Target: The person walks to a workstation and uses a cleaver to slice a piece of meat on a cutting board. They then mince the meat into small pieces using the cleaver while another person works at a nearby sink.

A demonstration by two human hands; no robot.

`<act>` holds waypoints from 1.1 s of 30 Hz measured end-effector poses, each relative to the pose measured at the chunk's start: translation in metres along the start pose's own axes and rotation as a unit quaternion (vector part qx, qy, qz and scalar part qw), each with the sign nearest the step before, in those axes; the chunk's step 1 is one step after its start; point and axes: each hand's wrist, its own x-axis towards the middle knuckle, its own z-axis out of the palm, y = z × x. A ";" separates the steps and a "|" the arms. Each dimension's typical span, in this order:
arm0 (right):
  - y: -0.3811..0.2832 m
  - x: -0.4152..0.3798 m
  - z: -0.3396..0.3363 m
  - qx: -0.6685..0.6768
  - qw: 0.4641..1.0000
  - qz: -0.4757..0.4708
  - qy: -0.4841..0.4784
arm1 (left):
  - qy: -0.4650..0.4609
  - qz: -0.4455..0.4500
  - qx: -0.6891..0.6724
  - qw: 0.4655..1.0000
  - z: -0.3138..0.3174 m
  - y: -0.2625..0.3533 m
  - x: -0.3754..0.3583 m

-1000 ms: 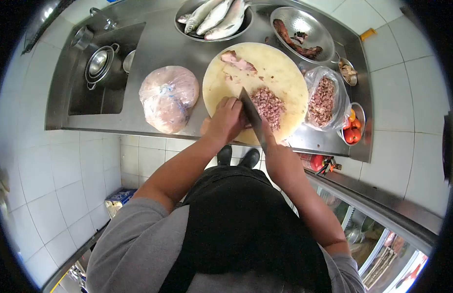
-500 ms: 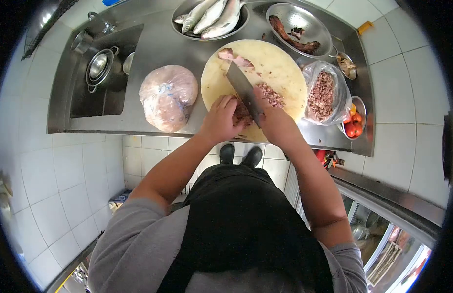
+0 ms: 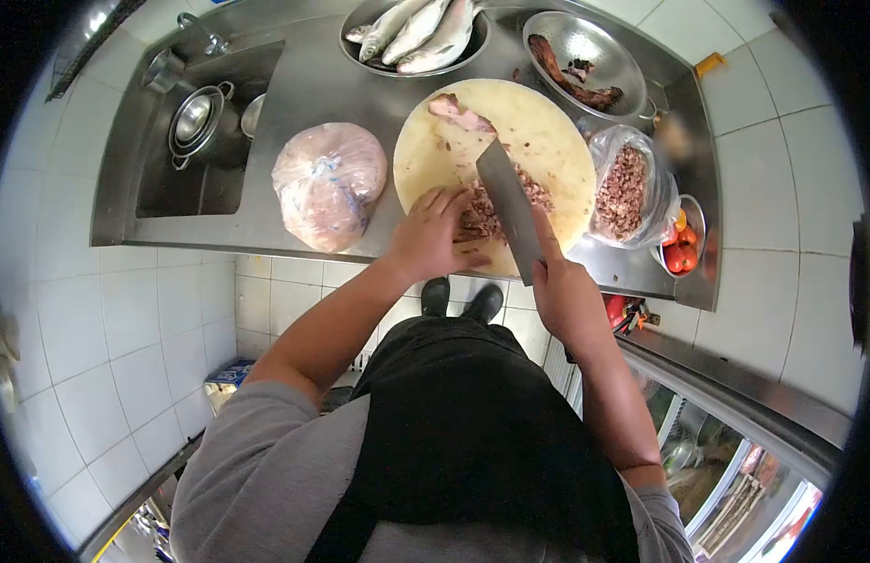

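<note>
In the head view, my right hand [image 3: 564,289] is closed around the handle end of a broad cleaver [image 3: 510,202]. Its blade slants over the round cutting board [image 3: 557,141], above chopped meat [image 3: 481,223]. My left hand [image 3: 428,236] rests at the board's near left edge, fingers and thumb apart, touching the left side of that meat. More chopped bits show to the right of the blade. A larger piece of meat [image 3: 461,114] lies at the far side of the board.
Left of the board sits a tied plastic bag of pale meat [image 3: 328,188], with a sink [image 3: 191,200] beyond. Behind are a bowl of whole fish [image 3: 421,38] and a colander [image 3: 599,52] with dark meat strips. A bag of diced meat [image 3: 623,192] and tomatoes [image 3: 676,255] stand right.
My right hand and the cleaver have shifted right and toward me, uncovering more chopped meat. My left hand's fingers have loosened and spread. The view has shifted slightly.
</note>
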 end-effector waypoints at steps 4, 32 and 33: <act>0.002 -0.004 0.002 0.000 1.000 0.016 -0.003 | -0.016 0.042 -0.001 0.999 -0.002 0.001 0.004; -0.012 0.021 0.037 -0.075 0.996 -0.051 -0.013 | 0.078 0.040 -0.067 0.994 0.014 -0.009 0.001; -0.016 0.017 0.027 -0.095 0.994 -0.036 -0.033 | 0.078 0.041 -0.068 0.994 0.016 -0.011 0.000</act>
